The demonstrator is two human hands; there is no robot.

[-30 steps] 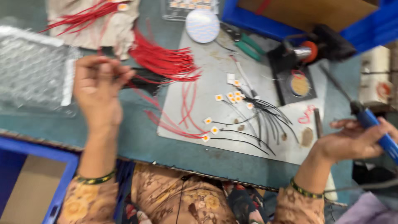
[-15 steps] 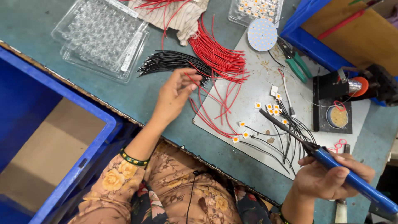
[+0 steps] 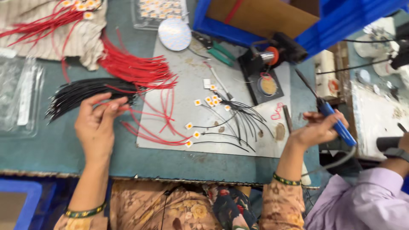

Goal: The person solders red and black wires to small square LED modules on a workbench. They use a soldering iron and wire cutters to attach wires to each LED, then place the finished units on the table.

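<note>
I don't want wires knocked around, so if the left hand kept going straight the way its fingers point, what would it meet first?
Most likely the bundle of black wires: the left hand points up the bench and its fingertips already seem to touch the strands. The red wires lie just beyond.

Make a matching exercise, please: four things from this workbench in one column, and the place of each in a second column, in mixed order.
Things:
1. soldering iron
2. black wires
3. round white disc
4. green-handled pliers

Places:
A. at the far edge of the grey mat
B. in the right hand
C. just right of the disc, near the blue crate
D. under the fingers of the left hand

Pairs: 1-B, 2-D, 3-A, 4-C
</note>
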